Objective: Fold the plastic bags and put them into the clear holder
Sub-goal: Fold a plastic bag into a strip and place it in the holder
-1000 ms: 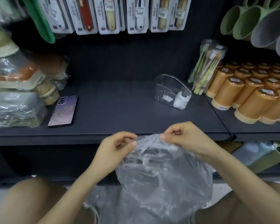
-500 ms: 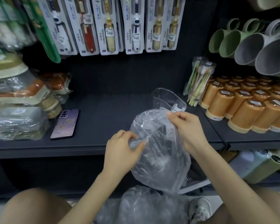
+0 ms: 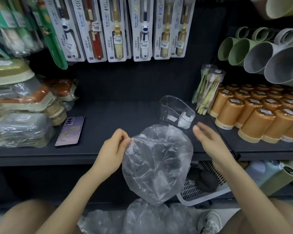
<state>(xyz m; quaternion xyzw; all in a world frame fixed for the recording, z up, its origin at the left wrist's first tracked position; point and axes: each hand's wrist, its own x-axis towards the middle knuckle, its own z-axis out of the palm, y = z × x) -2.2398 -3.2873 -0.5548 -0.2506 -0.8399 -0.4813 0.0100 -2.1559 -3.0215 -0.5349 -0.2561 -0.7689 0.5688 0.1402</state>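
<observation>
Left hand (image 3: 114,150) pinching plastic bag (image 3: 157,164), right hand (image 3: 208,141) free

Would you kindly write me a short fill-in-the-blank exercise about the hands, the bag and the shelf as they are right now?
1. The left hand pinches the crinkled clear plastic bag, while the open right hand holds ____.
2. The purple smartphone lies flat on the dark shelf, to the ____ of the bag.
3. The small item inside the clear plastic holder is ____ in colour.

Missing words: nothing; left; white.
</observation>
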